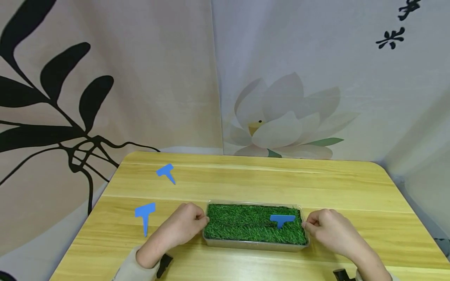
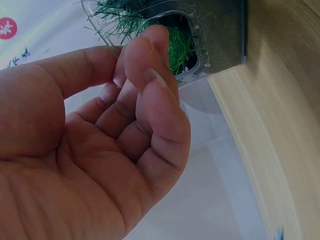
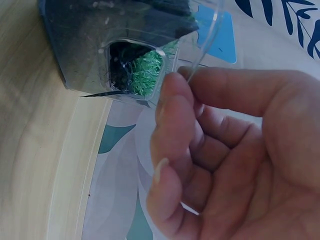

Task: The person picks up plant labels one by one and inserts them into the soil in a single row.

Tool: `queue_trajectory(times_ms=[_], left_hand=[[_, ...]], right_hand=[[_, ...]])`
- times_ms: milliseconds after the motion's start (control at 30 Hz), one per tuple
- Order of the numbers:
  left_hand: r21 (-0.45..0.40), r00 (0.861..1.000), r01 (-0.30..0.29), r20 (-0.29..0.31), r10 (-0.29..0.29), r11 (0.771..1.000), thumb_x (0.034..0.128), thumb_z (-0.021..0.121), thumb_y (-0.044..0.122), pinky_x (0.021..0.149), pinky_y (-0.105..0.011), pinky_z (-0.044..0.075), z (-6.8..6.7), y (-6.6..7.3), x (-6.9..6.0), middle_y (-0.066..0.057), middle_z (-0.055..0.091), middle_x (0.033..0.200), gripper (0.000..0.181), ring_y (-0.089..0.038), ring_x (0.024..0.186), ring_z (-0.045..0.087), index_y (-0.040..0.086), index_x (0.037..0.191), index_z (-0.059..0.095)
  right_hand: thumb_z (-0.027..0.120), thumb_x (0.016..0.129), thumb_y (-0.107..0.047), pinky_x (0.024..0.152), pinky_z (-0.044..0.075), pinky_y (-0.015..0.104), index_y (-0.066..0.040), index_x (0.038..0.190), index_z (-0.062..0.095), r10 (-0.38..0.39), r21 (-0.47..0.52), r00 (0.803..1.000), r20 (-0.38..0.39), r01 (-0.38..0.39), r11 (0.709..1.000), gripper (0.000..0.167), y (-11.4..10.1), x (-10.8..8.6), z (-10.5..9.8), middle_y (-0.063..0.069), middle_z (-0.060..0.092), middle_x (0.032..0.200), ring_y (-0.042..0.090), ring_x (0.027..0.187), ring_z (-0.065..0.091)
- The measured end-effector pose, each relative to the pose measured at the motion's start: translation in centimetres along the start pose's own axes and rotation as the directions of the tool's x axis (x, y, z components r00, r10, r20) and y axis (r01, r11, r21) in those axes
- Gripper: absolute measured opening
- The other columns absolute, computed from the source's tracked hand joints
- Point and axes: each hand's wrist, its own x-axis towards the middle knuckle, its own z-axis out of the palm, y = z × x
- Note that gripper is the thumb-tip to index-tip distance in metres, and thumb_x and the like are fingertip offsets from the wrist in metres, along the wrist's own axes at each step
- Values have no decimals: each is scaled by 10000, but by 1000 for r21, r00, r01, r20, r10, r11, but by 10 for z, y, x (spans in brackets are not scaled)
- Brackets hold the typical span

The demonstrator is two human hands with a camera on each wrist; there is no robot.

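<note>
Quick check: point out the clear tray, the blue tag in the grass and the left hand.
Clear tray (image 1: 253, 246): head view, on its front wall.
Blue tag (image 1: 282, 218): head view, on its crossbar.
Left hand (image 1: 187, 223): head view, on its back.

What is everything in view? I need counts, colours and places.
Table: one, light wood, lower half of the head view
Container: one, clear, on the table, near its middle
Grass patch: one, green, inside the container
T-shaped tags: three, blue; one in the grass, two on the table's left side
Backdrop: one, pale, leaf and lotus print, behind the table
Curved object: one, black, head view's bottom-left corner, unidentifiable
Wrist devices: two, black, one at each wrist
Sleeves: two, light, near the wrists
Left hand: one, bare, pinching the container's left rim
Right hand: one, bare, pinching its right rim
</note>
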Motion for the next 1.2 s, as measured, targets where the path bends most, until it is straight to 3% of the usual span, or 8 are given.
queue_trajectory(times_ms=[400, 533, 633, 733, 833, 933, 1133, 1200], left_hand=[[2, 999, 8, 40, -9, 1000, 1039, 645, 132, 446, -190, 284, -7, 3, -2, 97, 346, 499, 500, -70, 439, 282, 188, 582, 450], [28, 998, -7, 67, 5, 1000, 1041, 645, 150, 458, -207, 297, -13, 3, -6, 92, 353, 518, 451, -76, 457, 289, 180, 606, 530], [76, 998, -43, 47, 40, 996, 1039, 657, 169, 513, -234, 394, -21, 3, -10, 94, 550, 649, 268, -76, 542, 431, 155, 779, 723], [134, 997, -73, -7, 75, 988, 1026, 687, 187, 629, -278, 509, -30, 1, -14, 40, 729, 949, 129, -116, 774, 618, 124, 1070, 790], [184, 995, -78, -53, 89, 980, 1001, 731, 204, 842, -399, 580, -40, -1, -20, -33, 720, 1253, 312, -235, 1091, 681, 106, 1298, 721], [214, 991, -93, -71, 110, 972, 970, 774, 198, 1035, -545, 504, -50, -6, -25, -101, 595, 1478, 523, -350, 1342, 569, 102, 1456, 608], [295, 978, -174, -62, 200, 940, 857, 879, 172, 1154, -676, 308, -64, -28, -33, -142, 318, 1681, 880, -441, 1500, 344, 139, 1610, 424], [318, 977, -181, -48, 207, 931, 809, 919, 217, 1180, -705, 213, -68, -35, -35, -143, 223, 1714, 1002, -450, 1535, 257, 178, 1642, 364]], right_hand=[[726, 991, -212, 510, 333, 259, -185, 695, 609, -23, 10, 1000, 19, 23, 1000, 320, 3, 2, 0, -92, 473, 596, 65, 506, 372], [726, 990, -201, 513, 336, 254, -179, 685, 601, -5, 29, 1000, 31, 4, 1000, 330, 3, 2, 0, -89, 472, 596, 60, 505, 364], [728, 985, -186, 516, 338, 247, -174, 672, 592, 10, 39, 999, 39, -11, 999, 342, 2, 1, 0, -89, 470, 590, 55, 503, 356], [730, 986, -190, 517, 336, 252, -177, 679, 602, 4, 39, 999, 34, -5, 999, 333, 2, 0, 0, -91, 476, 596, 60, 509, 364], [730, 989, -201, 521, 338, 261, -182, 696, 623, -13, 35, 1000, 26, 12, 999, 313, 4, 0, 0, -93, 490, 608, 66, 520, 382], [734, 986, -197, 525, 344, 259, -185, 697, 630, -10, 34, 1000, 25, 9, 999, 308, 4, 0, 0, -97, 499, 611, 68, 522, 389], [733, 984, -179, 530, 350, 259, -182, 700, 632, -14, 41, 1000, 26, 13, 999, 302, 4, 0, 0, -95, 506, 615, 69, 524, 392], [731, 986, -178, 529, 351, 260, -185, 704, 635, -14, 47, 999, 30, 13, 999, 298, 4, 0, 0, -93, 510, 616, 70, 523, 392]])
